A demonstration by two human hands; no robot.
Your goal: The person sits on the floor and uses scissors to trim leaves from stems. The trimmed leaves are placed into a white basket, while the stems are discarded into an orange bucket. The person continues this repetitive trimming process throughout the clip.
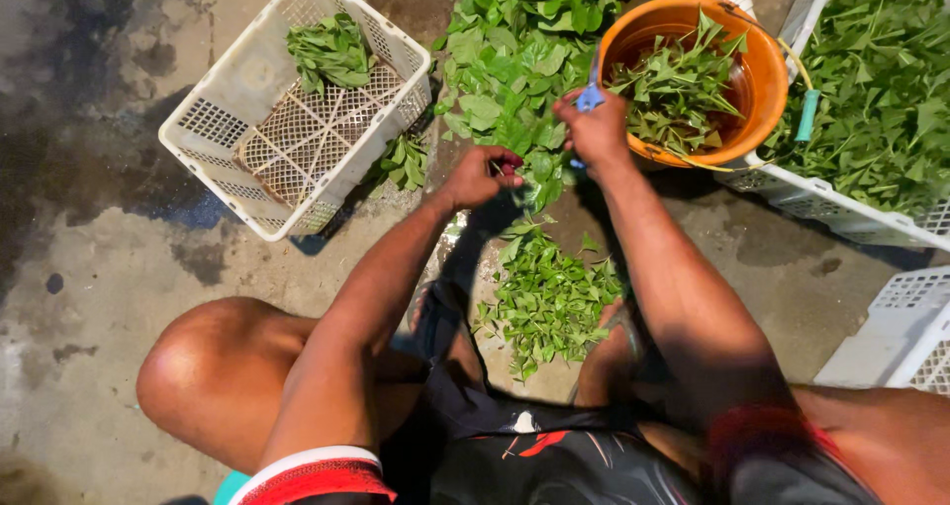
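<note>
— What's the biggest thing down there?

— The grey concrete floor (109, 268), stained dark in patches. On it, a white plastic lattice crate (223, 134) tipped on its side with one bundle of green leaves (332, 50) inside. Then a long heap of leafy green stems (510, 70) running between the crate and a round orange plastic bucket (762, 70), half full of cuttings.

— And the hands?

— The left hand (480, 177) is curled tight, pinching stems from the heap. The right hand (597, 129) is closed around a small blue tool (590, 96) by the bucket's rim.
</note>
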